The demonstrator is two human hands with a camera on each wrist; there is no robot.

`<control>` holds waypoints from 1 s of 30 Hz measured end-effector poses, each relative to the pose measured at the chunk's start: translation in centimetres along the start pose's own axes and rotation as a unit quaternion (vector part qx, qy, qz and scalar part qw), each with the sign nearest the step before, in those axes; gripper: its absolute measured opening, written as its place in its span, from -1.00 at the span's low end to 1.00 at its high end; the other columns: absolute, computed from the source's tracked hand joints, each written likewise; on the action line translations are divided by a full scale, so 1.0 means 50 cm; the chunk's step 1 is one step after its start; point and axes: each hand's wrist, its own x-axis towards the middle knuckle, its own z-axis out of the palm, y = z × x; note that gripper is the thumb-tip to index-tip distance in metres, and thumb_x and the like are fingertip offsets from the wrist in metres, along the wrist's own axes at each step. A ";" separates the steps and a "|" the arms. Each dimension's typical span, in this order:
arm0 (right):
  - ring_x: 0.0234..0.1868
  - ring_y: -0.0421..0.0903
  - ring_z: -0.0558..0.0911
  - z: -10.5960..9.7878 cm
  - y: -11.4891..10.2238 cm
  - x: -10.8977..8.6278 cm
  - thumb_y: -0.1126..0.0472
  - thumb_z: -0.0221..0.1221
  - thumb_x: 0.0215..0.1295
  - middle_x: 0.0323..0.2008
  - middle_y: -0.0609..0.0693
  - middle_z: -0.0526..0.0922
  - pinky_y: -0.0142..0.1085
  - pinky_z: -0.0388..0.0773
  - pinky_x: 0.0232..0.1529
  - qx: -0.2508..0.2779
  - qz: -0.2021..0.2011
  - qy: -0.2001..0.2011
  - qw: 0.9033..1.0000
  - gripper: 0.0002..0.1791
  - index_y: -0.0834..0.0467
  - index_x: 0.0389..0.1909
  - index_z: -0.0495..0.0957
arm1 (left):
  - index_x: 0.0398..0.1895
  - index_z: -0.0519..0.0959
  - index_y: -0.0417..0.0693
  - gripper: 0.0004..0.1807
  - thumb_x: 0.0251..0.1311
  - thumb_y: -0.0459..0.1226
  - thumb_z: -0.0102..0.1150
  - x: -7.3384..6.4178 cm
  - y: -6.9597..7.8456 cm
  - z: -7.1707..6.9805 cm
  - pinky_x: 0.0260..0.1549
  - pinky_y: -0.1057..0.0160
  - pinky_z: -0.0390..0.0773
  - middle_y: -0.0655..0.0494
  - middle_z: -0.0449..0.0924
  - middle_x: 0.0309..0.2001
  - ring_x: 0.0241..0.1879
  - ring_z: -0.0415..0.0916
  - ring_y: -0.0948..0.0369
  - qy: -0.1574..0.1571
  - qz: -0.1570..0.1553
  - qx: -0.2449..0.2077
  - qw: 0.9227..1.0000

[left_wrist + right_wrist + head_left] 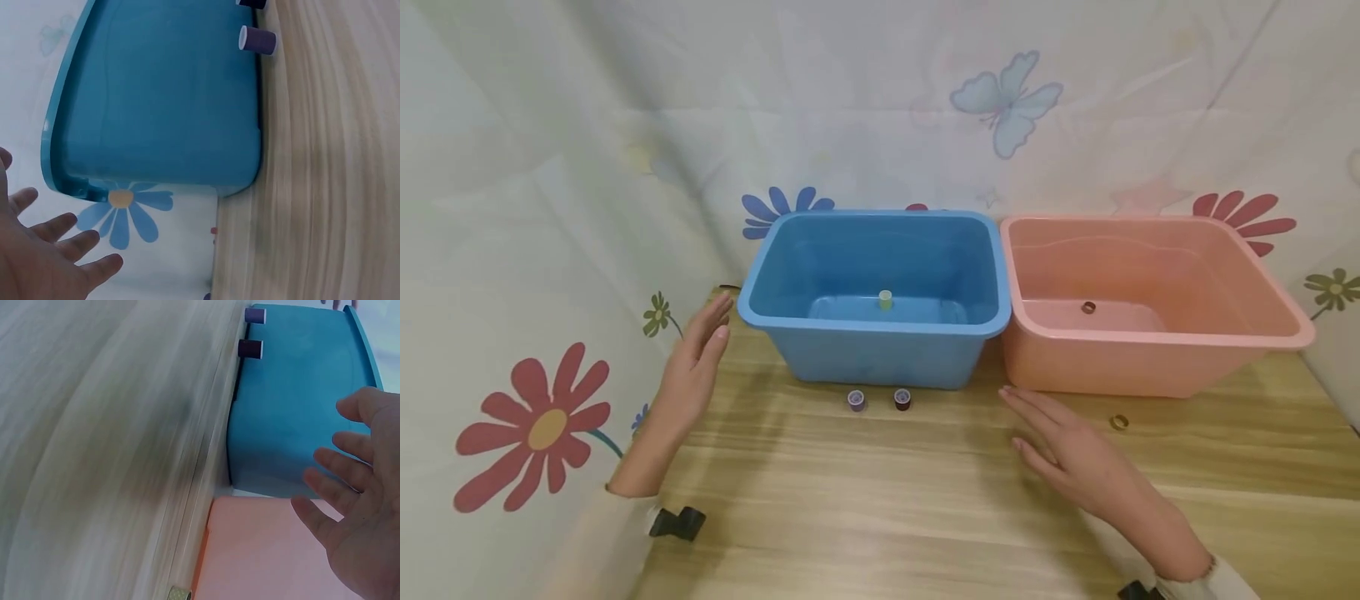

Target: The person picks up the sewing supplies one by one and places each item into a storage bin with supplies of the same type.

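My left hand [694, 367], fingers straight and holding nothing, hovers left of the blue tub [880, 354]. Before the pink tub's [1097, 367] front left corner, my right hand [1078, 454] is held out with its fingers extended and nothing in it. Two small spool-like cylinders with pale ends, one purple [856, 401] and one dark maroon [902, 400], stand on the table by the blue tub's front. A pale yellow-green cylinder [885, 300] is inside that tub. One gold-brown ring [1088, 307] lies in the pink tub; another gold-brown ring [1119, 422] rests on the table near my right hand.
Both tubs stand side by side on a wood-grain table [850, 517], their rims touching or nearly so. Behind and to the left hangs a pale curtain [865, 100] printed with flowers and a butterfly.
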 end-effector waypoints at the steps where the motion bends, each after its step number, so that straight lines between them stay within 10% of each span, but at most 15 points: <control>1: 0.33 -0.11 0.30 0.000 -0.001 0.003 -0.10 0.01 0.38 0.37 -0.15 0.25 -0.10 0.36 0.20 0.003 0.003 0.000 1.000 -0.38 -0.13 0.42 0.15 | 0.46 0.03 0.30 -0.46 0.45 -0.07 -0.23 0.006 0.008 0.000 0.24 -0.15 0.17 0.17 0.07 0.44 0.40 0.06 0.07 -0.003 -0.002 -0.012 1.000; 8: 0.31 -0.05 0.33 0.010 -0.009 0.029 -0.01 0.07 0.37 0.33 -0.07 0.31 -0.05 0.35 0.20 0.058 0.009 0.011 0.998 -0.41 -0.10 0.39 0.20 | 0.45 0.08 0.22 -0.45 0.43 -0.05 -0.17 0.036 0.042 0.005 0.21 -0.20 0.20 0.03 0.08 0.44 0.37 0.12 -0.04 -0.027 -0.027 -0.067 0.997; 16: 0.19 -0.16 0.45 0.033 -0.018 0.064 0.03 0.13 0.33 0.21 -0.17 0.45 -0.10 0.43 0.12 0.134 0.027 0.036 0.990 -0.50 -0.09 0.29 0.35 | 0.44 0.08 0.26 -0.43 0.40 0.02 -0.16 0.082 -0.014 0.018 0.18 -0.20 0.24 0.07 0.07 0.44 0.35 0.17 0.00 -0.044 -0.038 -0.133 0.989; 24: 0.15 -0.15 0.49 0.057 -0.030 0.092 -0.01 0.13 0.32 0.14 -0.17 0.52 -0.12 0.47 0.08 0.175 0.019 0.051 0.983 -0.55 -0.06 0.21 0.43 | 0.37 0.16 -0.08 -0.48 0.41 -0.16 -0.08 0.126 -0.065 0.025 -0.03 0.23 0.51 -0.12 0.11 0.36 0.27 0.20 -0.07 -0.037 -0.016 -0.331 0.943; 30: 0.13 -0.13 0.51 0.069 -0.045 0.090 -0.04 0.13 0.32 0.11 -0.17 0.54 -0.11 0.53 0.00 0.200 0.060 0.037 0.977 -0.56 -0.02 0.18 0.47 | 0.33 0.17 0.02 -0.52 0.40 -0.13 -0.08 0.133 -0.080 0.024 -0.12 0.17 0.56 -0.20 0.09 0.33 0.20 0.24 -0.19 -0.072 -0.020 -0.314 0.947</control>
